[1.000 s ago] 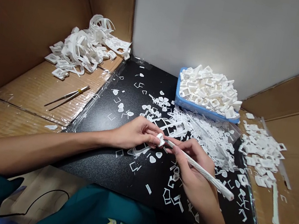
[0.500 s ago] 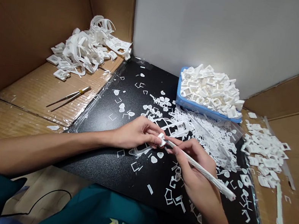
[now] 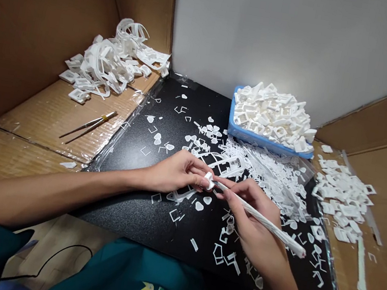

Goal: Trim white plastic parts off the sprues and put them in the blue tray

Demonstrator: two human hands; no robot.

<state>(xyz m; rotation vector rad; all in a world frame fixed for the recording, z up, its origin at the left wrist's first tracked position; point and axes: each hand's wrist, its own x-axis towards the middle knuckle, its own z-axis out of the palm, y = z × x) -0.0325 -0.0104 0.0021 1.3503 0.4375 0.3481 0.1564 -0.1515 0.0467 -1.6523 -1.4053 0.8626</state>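
Between thumb and fingers, my left hand [image 3: 184, 173] pinches a small white plastic part [image 3: 209, 180] above the black tabletop. My right hand [image 3: 254, 215] grips a slim knife-like tool with a white wrapped handle [image 3: 269, 225] much as one holds a pen. The tool's thin metal tip reaches the right side of the part; the exact contact is hidden by my fingertips. Beneath and around both hands lie thin white offcuts [image 3: 199, 206], some rounded flakes and some angular outlines.
A blue basket [image 3: 269, 142] heaped with white parts stands at the back. White parts [image 3: 345, 197] lie on cardboard at right. At left are a pile of parts and curled strips [image 3: 108, 65] and tweezers [image 3: 90, 126]. Cardboard walls [image 3: 44, 13] flank the table.
The end of the tool's handle has risen very slightly. Both hands otherwise keep their place and their hold on the part and the tool.
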